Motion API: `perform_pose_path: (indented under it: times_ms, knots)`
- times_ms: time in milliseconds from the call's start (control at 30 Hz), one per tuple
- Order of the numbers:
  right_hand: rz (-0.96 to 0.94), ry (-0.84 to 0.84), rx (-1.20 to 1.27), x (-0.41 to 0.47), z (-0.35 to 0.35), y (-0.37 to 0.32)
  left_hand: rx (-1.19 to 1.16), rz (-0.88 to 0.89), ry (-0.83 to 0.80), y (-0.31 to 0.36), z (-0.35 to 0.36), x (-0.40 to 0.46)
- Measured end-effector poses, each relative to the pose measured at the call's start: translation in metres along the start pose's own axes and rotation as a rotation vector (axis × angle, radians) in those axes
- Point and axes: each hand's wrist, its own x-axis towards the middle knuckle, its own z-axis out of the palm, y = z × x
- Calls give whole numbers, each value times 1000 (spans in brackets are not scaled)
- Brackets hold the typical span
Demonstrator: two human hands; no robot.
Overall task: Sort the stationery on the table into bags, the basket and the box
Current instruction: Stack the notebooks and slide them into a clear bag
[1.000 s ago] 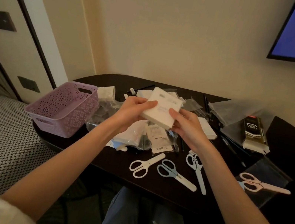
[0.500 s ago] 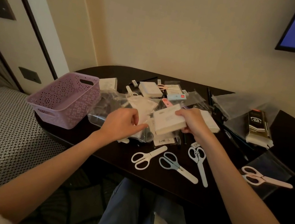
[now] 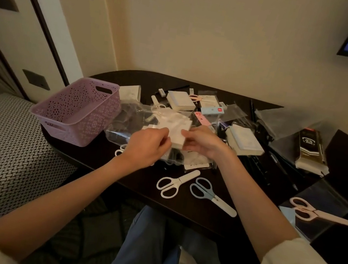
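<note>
Two bare arms reach in from the bottom of the frame to the middle. Under them is the dark counter [image 3: 141, 181], which fills the middle and right of the frame.

At the middle left, a purple basket [image 3: 77, 109] with little holes sits on the counter's left end. Just right of it lies a heap of clear bags [image 3: 128, 122] with dark things inside.

At the middle right, a black and gold pack [image 3: 310, 150] lies on more clear bags. A white pad [image 3: 243, 142] lies just right of the hands. Another white pad [image 3: 180, 103] lies higher up, near the wall.

The left hand [image 3: 145, 147] and the right hand [image 3: 203, 143] meet over the heap. Between them is a white box [image 3: 175, 138]. The right hand's fingers [image 3: 187, 134] are curled on the box's right side and hold it. The left hand's fingers are curled at the box's left edge and pinch it there.

Below the hands, white scissors [image 3: 173, 183] and blue scissors [image 3: 211, 194] lie side by side near the counter's front edge. Pink scissors [image 3: 314, 211] lie on a clear bag at the far right, well apart from the others.
</note>
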Motion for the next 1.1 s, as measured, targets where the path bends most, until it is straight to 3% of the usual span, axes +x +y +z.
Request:
perform_pose_path:
  times_ms: [233, 500, 633, 767, 833, 967, 1100]
  knots:
    - [-29, -44, -99, 14, 17, 2, -133, -24, 22, -6, -1, 0]
    - [-145, 122, -392, 9, 12, 10, -152, -60, 44, -5, 1, 3]
    - [-275, 364, -458, -7, -13, 8, -140, -68, 46, -1, 0, 4]
    - [-455, 903, -468, -18, -58, 10, -140, -67, 38, 0, 1, 6]
    - [-421, 1051, -590, -16, -86, 13, -133, -67, 38, 1, 1, 7]
    - [-51, 879, -954, -2, -117, 21, -127, -71, 24, 2, 1, 6]
    - [32, 785, -1012, 1, -115, 22, -110, -77, 1, 4, -2, 8]
